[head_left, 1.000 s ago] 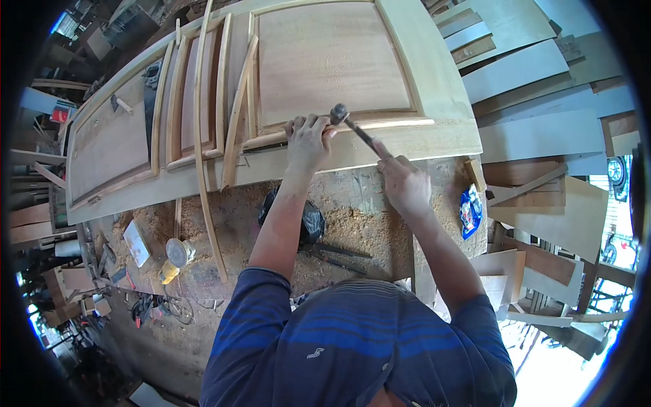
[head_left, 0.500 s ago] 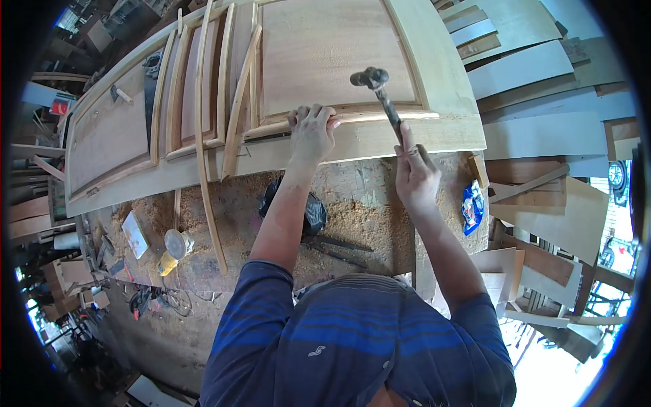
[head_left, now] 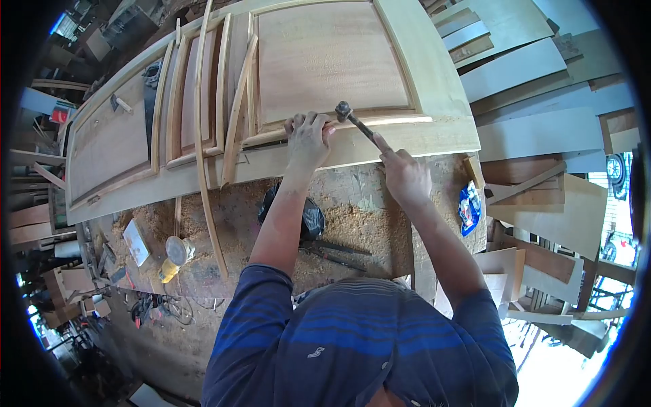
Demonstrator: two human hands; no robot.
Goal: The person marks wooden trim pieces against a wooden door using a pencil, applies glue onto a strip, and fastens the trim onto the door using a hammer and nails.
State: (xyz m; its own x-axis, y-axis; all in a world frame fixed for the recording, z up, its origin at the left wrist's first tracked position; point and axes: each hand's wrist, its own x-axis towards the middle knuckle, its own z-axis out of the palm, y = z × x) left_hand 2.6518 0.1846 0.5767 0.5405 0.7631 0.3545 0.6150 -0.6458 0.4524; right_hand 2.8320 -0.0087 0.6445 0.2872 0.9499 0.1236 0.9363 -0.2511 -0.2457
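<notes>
A panelled wooden door (head_left: 444, 134) lies across the bench. My left hand (head_left: 307, 141) is closed over a thin wooden moulding strip (head_left: 393, 121) along the near edge of the door's large panel (head_left: 332, 57). Its fingers curl down onto the strip; anything small between the fingertips is hidden. My right hand (head_left: 409, 179) is wrapped round the handle of a hammer (head_left: 363, 129). The hammer's head is just right of my left fingers, at the strip; whether it touches I cannot tell.
Loose wooden strips (head_left: 201, 136) cross the door on the left, one overhanging the bench (head_left: 366, 230). A second hammer (head_left: 122, 104) lies on the far left panel. Sawdust, a black plastic bag (head_left: 312, 218), a blue packet (head_left: 469, 208) and a jar (head_left: 178, 251) lie nearer me.
The hammer has swung down and left from its raised position, bringing its head to the strip beside my left fingers. My left hand stays in place on the strip.
</notes>
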